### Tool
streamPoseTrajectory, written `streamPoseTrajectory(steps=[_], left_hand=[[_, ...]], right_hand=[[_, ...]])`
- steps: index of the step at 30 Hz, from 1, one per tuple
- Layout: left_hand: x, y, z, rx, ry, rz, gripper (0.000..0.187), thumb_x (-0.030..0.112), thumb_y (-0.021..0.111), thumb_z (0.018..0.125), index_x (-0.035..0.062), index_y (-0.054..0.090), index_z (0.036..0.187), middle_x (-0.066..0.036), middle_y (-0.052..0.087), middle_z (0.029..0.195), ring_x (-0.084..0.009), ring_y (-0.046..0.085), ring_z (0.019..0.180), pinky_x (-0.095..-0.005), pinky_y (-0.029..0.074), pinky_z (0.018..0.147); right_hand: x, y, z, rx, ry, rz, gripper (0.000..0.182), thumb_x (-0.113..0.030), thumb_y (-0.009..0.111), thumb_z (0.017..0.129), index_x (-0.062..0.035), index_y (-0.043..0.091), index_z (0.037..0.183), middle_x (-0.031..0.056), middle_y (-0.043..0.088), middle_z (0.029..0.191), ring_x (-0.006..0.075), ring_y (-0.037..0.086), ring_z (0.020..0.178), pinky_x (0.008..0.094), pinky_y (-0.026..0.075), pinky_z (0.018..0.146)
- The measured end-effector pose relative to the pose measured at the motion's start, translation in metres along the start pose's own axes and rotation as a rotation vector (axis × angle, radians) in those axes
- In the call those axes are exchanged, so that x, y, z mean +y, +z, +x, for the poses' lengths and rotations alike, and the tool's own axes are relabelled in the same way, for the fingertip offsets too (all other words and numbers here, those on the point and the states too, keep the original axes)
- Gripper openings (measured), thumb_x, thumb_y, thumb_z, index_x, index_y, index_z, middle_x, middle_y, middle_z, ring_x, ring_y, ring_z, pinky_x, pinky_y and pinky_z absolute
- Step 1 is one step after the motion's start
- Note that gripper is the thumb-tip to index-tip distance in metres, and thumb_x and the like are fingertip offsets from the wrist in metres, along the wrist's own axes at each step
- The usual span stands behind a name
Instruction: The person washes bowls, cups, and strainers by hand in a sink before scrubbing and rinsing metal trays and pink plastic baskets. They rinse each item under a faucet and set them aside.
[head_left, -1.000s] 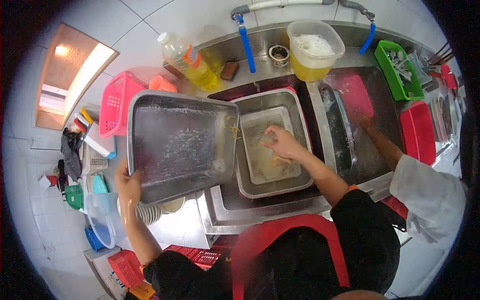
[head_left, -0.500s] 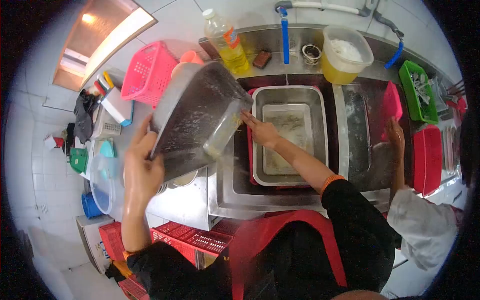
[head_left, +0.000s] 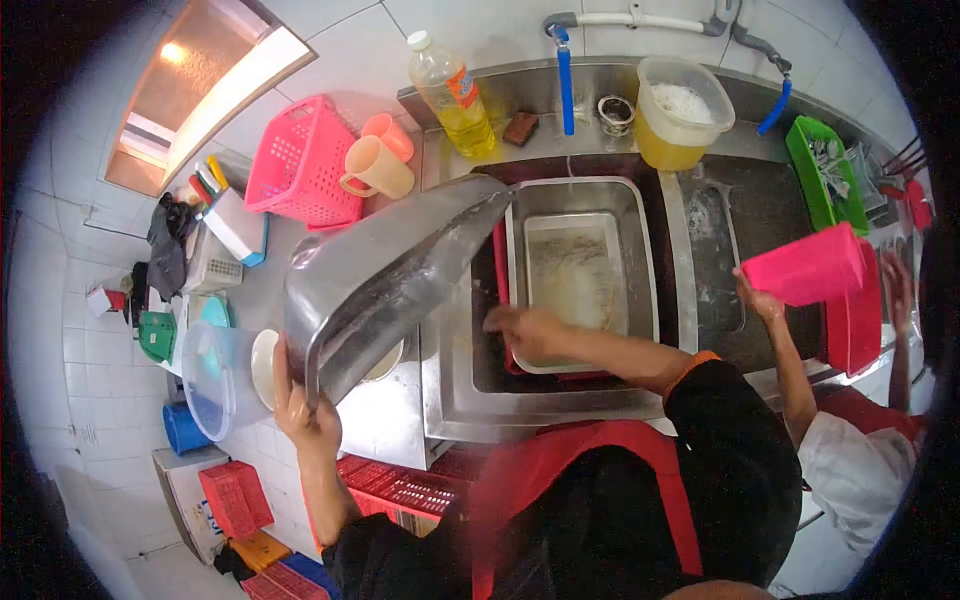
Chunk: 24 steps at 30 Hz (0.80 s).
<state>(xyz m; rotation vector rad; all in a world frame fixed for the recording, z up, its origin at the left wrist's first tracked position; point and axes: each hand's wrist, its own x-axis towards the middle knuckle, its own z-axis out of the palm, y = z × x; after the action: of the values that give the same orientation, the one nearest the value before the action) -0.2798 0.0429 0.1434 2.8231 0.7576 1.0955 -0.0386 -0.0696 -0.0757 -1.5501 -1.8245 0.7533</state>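
Observation:
My left hand (head_left: pixel 308 412) grips the near rim of a deep stainless steel pan (head_left: pixel 365 270), thumb and fingers on either side of its edge. That pan is held tilted left of the sink, its outer wall facing up and part of its inside in shadow. My right hand (head_left: pixel 535 332), smeared by motion, is over the left edge of a second steel pan (head_left: pixel 648 250), which sits in the left sink basin with cloudy water in it. A red rim (head_left: pixel 500 285) shows beneath this second pan.
At right, a co-worker's hand (head_left: pixel 765 300) holds a pink container (head_left: pixel 808 268) beside a red one (head_left: pixel 858 315). Along the back stand a bottle of yellow liquid (head_left: pixel 460 115), a brown scrubber (head_left: pixel 521 128) and a soapy tub (head_left: pixel 680 140). A pink basket (head_left: pixel 305 165) and mugs (head_left: pixel 380 168) are behind my pan.
The held pan has turned so its outside shows more. My right hand has left its far edge and moved down toward me. The co-worker's pink container has swung toward the camera.

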Motion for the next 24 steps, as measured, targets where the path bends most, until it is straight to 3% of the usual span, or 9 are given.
streamPoseTrajectory(steps=[1,3,8,10,14,18,20,22,24], left_hand=[[-0.002,-0.002,-0.007,0.015,0.016,0.018,0.004,-0.011,0.041,0.06,-0.0076,0.043,0.06,-0.03,0.042,0.113,-0.0385,0.051,0.096,-0.0371,0.044,0.079],[-0.003,-0.003,-0.014,0.048,0.08,0.094,0.019,-0.011,0.041,0.061,-0.0037,0.026,0.051,-0.031,0.043,0.112,-0.0403,0.052,0.091,-0.0368,0.047,0.072],[-0.007,0.011,-0.033,0.138,0.062,0.095,0.012,-0.011,0.04,0.061,-0.0048,0.032,0.055,-0.03,0.042,0.114,-0.0418,0.049,0.094,-0.0356,0.044,0.075],[0.0,0.028,-0.037,0.208,-0.216,-0.116,0.002,-0.009,0.04,0.062,-0.0065,0.041,0.063,-0.027,0.045,0.111,-0.036,0.05,0.095,-0.033,0.039,0.08],[0.025,0.09,-0.054,0.26,-0.914,-0.647,0.034,-0.002,0.046,0.067,-0.0041,0.047,0.101,-0.01,0.05,0.091,-0.0183,0.047,0.077,-0.0298,0.041,0.067],[0.054,0.165,-0.053,0.304,-1.18,-1.078,0.031,-0.006,0.043,0.06,-0.0023,0.05,0.09,-0.006,0.052,0.085,-0.0135,0.049,0.074,-0.0237,0.038,0.067],[0.068,0.193,-0.056,0.195,-1.324,-1.048,0.034,-0.007,0.043,0.059,-0.0019,0.049,0.092,-0.005,0.052,0.083,-0.0139,0.049,0.073,-0.0236,0.039,0.066],[0.071,0.222,-0.061,0.116,-1.291,-1.006,0.035,-0.006,0.043,0.059,-0.001,0.05,0.093,-0.005,0.051,0.083,-0.0141,0.049,0.073,-0.0235,0.039,0.066],[0.078,0.242,-0.063,0.063,-1.335,-1.111,0.032,-0.006,0.043,0.059,-0.0003,0.05,0.09,-0.005,0.051,0.082,-0.0139,0.049,0.073,-0.0238,0.039,0.066]], right_hand=[[0.003,-0.012,0.004,0.144,-0.078,-0.029,0.035,-0.012,0.049,0.073,-0.0014,0.05,0.106,0.0147,0.055,0.101,0.0269,0.057,0.084,0.0375,0.046,0.07],[-0.034,-0.053,0.007,0.315,0.575,0.735,0.017,-0.014,0.052,0.075,-0.003,0.058,0.087,0.0054,0.057,0.071,0.0146,0.055,0.062,0.0289,0.045,0.062],[0.006,-0.149,-0.001,0.944,0.403,0.341,0.022,-0.023,0.057,0.077,-0.0023,0.058,0.07,0.0026,0.057,0.065,0.008,0.048,0.06,0.025,0.041,0.056],[0.035,-0.217,-0.01,1.283,0.299,0.383,0.025,-0.023,0.054,0.079,0.0001,0.057,0.07,0.0027,0.055,0.063,0.0084,0.046,0.059,0.0261,0.039,0.055],[0.063,-0.345,-0.029,1.693,0.294,-0.21,0.034,-0.031,0.053,0.078,0.0025,0.057,0.074,0.0091,0.055,0.064,0.0137,0.049,0.062,0.0287,0.04,0.059],[0.09,-0.394,-0.032,1.765,0.359,0.057,0.036,-0.034,0.051,0.078,0.0004,0.058,0.079,0.0149,0.057,0.067,0.022,0.054,0.064,0.0332,0.041,0.063],[0.121,-0.397,-0.031,1.362,0.603,-0.613,0.039,-0.039,0.049,0.077,-0.0015,0.059,0.084,0.0196,0.058,0.076,0.03,0.057,0.073,0.0365,0.042,0.066],[0.131,-0.388,-0.033,0.595,0.89,-0.543,0.039,-0.038,0.048,0.074,-0.0034,0.06,0.087,0.0206,0.057,0.086,0.0337,0.056,0.082,0.0376,0.043,0.069],[0.303,-0.381,-0.064,0.098,0.318,-0.88,0.036,-0.036,0.049,0.071,-0.0045,0.06,0.085,0.017,0.06,0.086,0.0277,0.057,0.08,0.0373,0.043,0.065]])
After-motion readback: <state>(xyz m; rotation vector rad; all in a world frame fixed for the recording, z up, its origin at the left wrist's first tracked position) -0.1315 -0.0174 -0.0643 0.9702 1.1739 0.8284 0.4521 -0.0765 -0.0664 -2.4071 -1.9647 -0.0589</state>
